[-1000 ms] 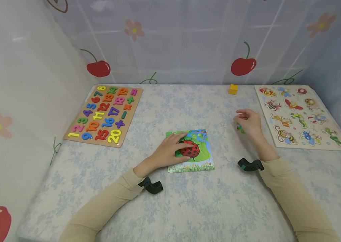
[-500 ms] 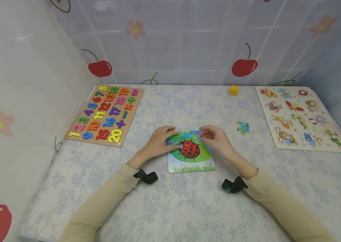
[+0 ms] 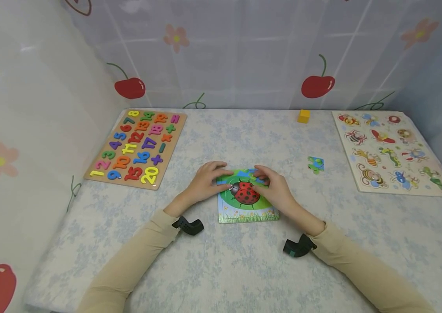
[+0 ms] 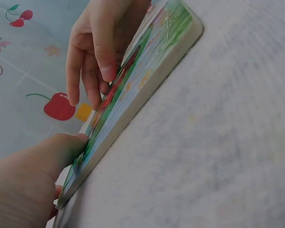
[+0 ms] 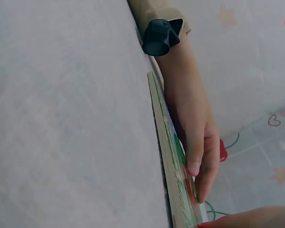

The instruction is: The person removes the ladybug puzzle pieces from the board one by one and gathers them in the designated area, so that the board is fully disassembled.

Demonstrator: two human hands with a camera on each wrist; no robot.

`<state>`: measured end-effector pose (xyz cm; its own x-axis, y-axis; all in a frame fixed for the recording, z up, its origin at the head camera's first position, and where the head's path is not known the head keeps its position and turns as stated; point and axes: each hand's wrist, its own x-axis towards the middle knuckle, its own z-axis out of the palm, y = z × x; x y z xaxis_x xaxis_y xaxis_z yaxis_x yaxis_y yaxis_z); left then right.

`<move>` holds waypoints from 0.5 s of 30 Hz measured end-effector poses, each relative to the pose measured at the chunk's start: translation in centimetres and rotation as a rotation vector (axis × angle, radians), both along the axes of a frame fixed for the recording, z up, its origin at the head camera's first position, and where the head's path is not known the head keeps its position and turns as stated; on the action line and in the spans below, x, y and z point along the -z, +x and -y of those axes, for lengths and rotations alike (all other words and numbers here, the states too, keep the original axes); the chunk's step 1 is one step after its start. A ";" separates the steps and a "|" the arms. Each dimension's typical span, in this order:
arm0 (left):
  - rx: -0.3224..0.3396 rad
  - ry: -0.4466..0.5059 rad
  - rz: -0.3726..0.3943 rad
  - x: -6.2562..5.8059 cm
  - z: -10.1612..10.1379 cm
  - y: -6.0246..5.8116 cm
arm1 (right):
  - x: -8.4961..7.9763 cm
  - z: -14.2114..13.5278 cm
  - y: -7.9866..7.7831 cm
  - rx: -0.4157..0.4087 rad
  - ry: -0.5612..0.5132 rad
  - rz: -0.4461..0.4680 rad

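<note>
A square ladybug jigsaw puzzle (image 3: 244,213) lies flat on the table between both hands. My left hand (image 3: 204,182) holds its upper left corner, thumb on the picture by the ladybug's head and fingers at the back edge. In the left wrist view that thumb (image 4: 76,140) rests on the board's face. My right hand (image 3: 277,191) is over the upper right part, its thumb reaching the ladybug's body and its fingers bent loosely over the top corner. Seen from the left wrist, the right hand (image 4: 102,42) shows spread fingers. A loose green and blue puzzle piece (image 3: 316,164) lies right of the puzzle.
A wooden number board (image 3: 158,180) with coloured digits is at the back left. At the back right is an insect-picture board (image 3: 381,188). A small yellow block (image 3: 304,116) stands near the back edge. A curtain (image 3: 236,65) with cherries hangs behind the table (image 3: 240,269).
My right hand has come left from beside the loose piece to the puzzle's upper right, and its thumb now reaches the ladybug. My left hand has drawn back from the ladybug to the corner.
</note>
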<state>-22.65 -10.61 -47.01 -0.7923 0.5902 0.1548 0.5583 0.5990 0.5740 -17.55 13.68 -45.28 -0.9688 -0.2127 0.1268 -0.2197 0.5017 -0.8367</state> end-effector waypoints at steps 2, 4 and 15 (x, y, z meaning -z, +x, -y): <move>-0.002 0.002 0.004 0.0 0.0 0.0 | 0.1 0.0 0.0 -0.003 0.006 -0.018; -0.004 0.004 0.006 0.0 0.0 0.0 | 0.2 0.0 0.0 -0.006 0.014 -0.028; -0.006 0.001 0.007 0.0 0.0 0.0 | 0.4 0.1 -0.3 -0.025 -0.012 -0.064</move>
